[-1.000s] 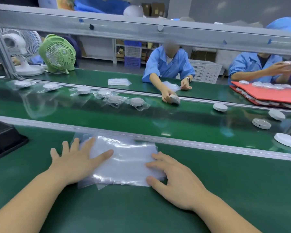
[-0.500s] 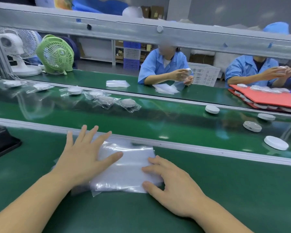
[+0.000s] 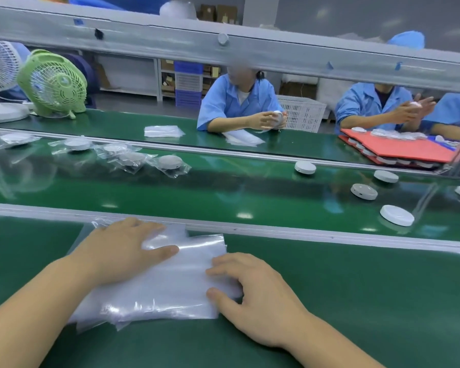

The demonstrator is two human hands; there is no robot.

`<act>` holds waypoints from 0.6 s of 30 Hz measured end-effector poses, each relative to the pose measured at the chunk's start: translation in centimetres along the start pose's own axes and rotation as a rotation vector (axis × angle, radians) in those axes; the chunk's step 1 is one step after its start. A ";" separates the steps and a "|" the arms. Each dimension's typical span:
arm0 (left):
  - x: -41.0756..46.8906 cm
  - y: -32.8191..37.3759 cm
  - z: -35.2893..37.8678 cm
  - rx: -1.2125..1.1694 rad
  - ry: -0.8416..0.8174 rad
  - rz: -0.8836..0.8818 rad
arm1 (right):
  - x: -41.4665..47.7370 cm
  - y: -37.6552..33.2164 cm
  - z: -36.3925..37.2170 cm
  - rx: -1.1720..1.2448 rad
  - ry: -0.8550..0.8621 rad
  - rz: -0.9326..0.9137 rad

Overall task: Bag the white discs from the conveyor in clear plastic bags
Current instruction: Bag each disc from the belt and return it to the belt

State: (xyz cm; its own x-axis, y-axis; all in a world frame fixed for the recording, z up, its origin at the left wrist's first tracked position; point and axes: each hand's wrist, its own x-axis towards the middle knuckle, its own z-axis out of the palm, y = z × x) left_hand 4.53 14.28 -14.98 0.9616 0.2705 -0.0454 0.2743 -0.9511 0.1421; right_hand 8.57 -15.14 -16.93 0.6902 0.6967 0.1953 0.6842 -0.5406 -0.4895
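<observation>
Left hand [image 3: 117,257] farther across clear bags [image 3: 175,286], long axis left-right.

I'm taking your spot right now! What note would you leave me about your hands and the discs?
Left hand: flat, pressing the stack of clear bags on the near bench.
Right hand: fingertips rest on the stack's right edge, holding nothing.
Loose white discs lie unbagged on the conveyor, right side.
Done: Bagged discs lie on the conveyor's left.
Left to do: peel off one bag, pick a disc, slip it in.
</observation>
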 end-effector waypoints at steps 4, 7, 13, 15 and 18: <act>0.6 0.2 0.2 0.108 0.102 -0.030 | 0.1 0.0 -0.1 0.000 -0.015 -0.004; 1.0 -0.5 1.0 -0.037 -0.016 -0.034 | 0.1 0.1 -0.2 0.016 -0.013 0.002; 1.3 -1.6 1.1 -0.040 0.045 -0.026 | 0.3 0.2 -0.2 0.027 -0.022 0.011; 1.1 -1.4 0.9 0.038 0.060 -0.033 | 0.4 0.2 -0.2 0.035 -0.027 0.014; 0.8 0.1 0.0 0.172 0.115 -0.047 | 0.5 0.4 -0.2 0.052 -0.022 0.022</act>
State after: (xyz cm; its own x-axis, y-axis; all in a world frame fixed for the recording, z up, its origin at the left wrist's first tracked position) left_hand 5.30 14.40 -14.98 0.9447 0.3213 0.0663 0.3237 -0.9457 -0.0290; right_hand 9.23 -15.08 -16.88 0.6988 0.6959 0.1655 0.6557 -0.5307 -0.5371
